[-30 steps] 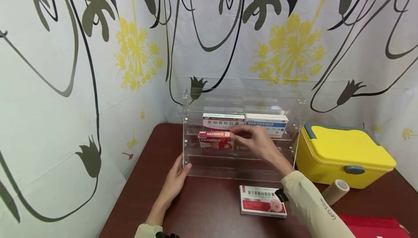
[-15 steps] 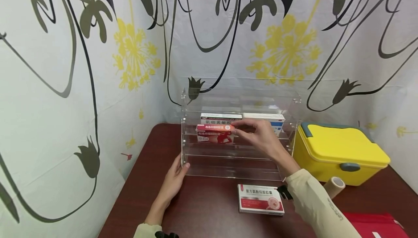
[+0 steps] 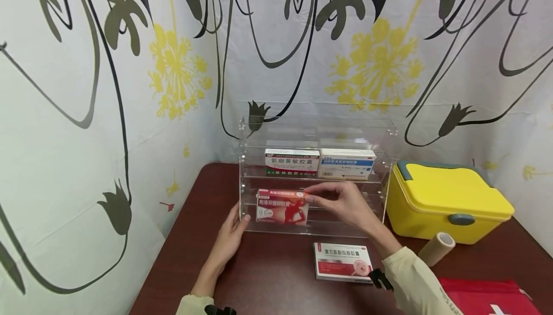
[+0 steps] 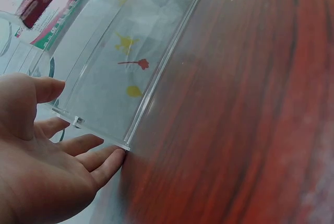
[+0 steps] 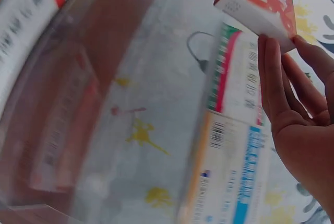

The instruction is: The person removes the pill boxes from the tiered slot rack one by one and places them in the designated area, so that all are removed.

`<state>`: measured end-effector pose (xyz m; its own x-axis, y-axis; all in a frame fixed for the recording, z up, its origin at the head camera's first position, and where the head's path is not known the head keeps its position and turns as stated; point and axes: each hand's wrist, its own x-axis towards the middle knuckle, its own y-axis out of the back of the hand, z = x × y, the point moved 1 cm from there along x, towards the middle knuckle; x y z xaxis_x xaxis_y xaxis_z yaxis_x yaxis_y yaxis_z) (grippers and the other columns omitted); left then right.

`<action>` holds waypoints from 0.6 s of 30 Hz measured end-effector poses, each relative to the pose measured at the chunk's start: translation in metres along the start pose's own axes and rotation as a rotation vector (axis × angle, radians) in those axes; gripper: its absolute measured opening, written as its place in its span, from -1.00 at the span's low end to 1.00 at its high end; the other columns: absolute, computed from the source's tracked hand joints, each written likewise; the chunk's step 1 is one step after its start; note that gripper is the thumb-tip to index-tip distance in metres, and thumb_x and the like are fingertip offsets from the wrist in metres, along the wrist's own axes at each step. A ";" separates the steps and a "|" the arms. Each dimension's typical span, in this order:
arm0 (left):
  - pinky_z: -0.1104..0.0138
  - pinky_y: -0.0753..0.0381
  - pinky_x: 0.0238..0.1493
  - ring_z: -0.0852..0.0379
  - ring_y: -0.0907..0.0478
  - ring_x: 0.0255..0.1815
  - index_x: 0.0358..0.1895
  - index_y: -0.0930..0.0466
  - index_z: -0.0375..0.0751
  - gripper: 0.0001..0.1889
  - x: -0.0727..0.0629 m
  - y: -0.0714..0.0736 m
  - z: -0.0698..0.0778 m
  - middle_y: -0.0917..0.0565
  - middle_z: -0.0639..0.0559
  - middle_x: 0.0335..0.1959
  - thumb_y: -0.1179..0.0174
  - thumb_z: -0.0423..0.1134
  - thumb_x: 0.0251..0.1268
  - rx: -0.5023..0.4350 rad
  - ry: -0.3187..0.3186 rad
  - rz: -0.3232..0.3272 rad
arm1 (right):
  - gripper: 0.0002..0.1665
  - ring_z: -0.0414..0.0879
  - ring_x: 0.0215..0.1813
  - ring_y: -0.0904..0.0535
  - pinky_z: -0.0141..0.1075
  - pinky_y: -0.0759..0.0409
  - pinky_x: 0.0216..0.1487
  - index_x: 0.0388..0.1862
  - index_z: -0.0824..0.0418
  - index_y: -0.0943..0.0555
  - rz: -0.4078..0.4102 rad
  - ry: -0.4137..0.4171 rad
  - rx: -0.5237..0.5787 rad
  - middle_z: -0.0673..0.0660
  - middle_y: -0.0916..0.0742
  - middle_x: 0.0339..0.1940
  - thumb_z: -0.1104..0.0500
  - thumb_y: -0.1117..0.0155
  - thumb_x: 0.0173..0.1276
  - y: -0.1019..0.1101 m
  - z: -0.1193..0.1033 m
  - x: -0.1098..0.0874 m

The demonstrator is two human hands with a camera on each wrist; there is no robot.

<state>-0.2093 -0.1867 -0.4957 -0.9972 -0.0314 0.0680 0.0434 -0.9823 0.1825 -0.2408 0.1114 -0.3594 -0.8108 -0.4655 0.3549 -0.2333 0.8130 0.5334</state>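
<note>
The right hand (image 3: 345, 204) pinches the right end of a red medicine box (image 3: 282, 206) between thumb and fingertips, holding it upright at the near left of the clear acrylic shelf (image 3: 384, 180), on or just above its lowest tier; which is hard to tell through the clear plastic. The box is a small carton, red across the top and front with white lettering and a pale figure printed low on its face; its end flap is white. The left hand (image 3: 231, 238) lies flat with straight fingers against the shelf's near left corner, gripping nothing. Two white boxes (image 3: 319, 163) stand side by side on an upper tier. A red-and-white flat box (image 3: 343, 262) lies on the table (image 3: 268, 276), nearer than the shelf.
</note>
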 end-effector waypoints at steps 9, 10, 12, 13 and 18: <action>0.02 -0.25 0.36 -0.01 -0.21 0.44 0.55 -0.08 0.17 -0.28 0.000 0.001 -0.001 -0.23 -0.05 0.49 -0.06 0.22 0.40 0.000 -0.018 0.004 | -0.77 0.04 -0.31 -0.73 -0.17 -0.70 -0.30 -0.12 0.15 -0.77 -0.147 -0.162 0.183 0.05 -0.79 -0.27 0.08 -0.40 0.32 -0.031 0.034 -0.031; 0.03 -0.25 0.36 -0.01 -0.21 0.44 0.55 -0.08 0.17 -0.29 0.000 0.001 -0.001 -0.24 -0.05 0.49 -0.06 0.20 0.41 -0.004 -0.017 0.005 | -0.77 0.07 -0.30 -0.73 -0.13 -0.70 -0.27 -0.11 0.16 -0.77 -0.164 -0.188 0.203 0.06 -0.79 -0.27 0.08 -0.39 0.33 -0.034 0.037 -0.033; 0.02 -0.25 0.36 -0.03 -0.23 0.44 0.55 -0.09 0.14 -0.33 0.000 0.001 -0.001 -0.25 -0.08 0.48 -0.06 0.12 0.46 -0.011 -0.021 0.006 | -0.77 0.12 -0.28 -0.73 -0.06 -0.69 -0.23 -0.10 0.17 -0.76 -0.198 -0.230 0.230 0.07 -0.79 -0.26 0.09 -0.37 0.34 -0.040 0.043 -0.039; 0.04 -0.25 0.36 -0.02 -0.23 0.44 0.54 -0.09 0.15 -0.35 0.000 0.001 -0.001 -0.25 -0.08 0.48 -0.06 0.09 0.48 -0.016 -0.017 0.008 | -0.77 0.15 -0.26 -0.73 -0.01 -0.68 -0.20 -0.09 0.17 -0.76 -0.213 -0.246 0.243 0.08 -0.79 -0.25 0.10 -0.36 0.35 -0.042 0.045 -0.041; 0.03 -0.24 0.36 -0.07 -0.24 0.43 0.55 -0.09 0.06 -0.40 0.000 0.000 -0.001 -0.25 -0.14 0.47 -0.03 -0.07 0.54 -0.027 -0.034 0.007 | -0.80 0.13 -0.24 -0.73 0.00 -0.67 -0.19 -0.09 0.18 -0.75 -0.252 -0.250 0.239 0.06 -0.79 -0.25 0.14 -0.34 0.37 -0.051 0.055 -0.048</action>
<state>-0.2093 -0.1866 -0.4964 -0.9942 -0.0322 0.1028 0.0481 -0.9866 0.1557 -0.2194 0.1116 -0.4457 -0.8108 -0.5848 0.0235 -0.5348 0.7566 0.3762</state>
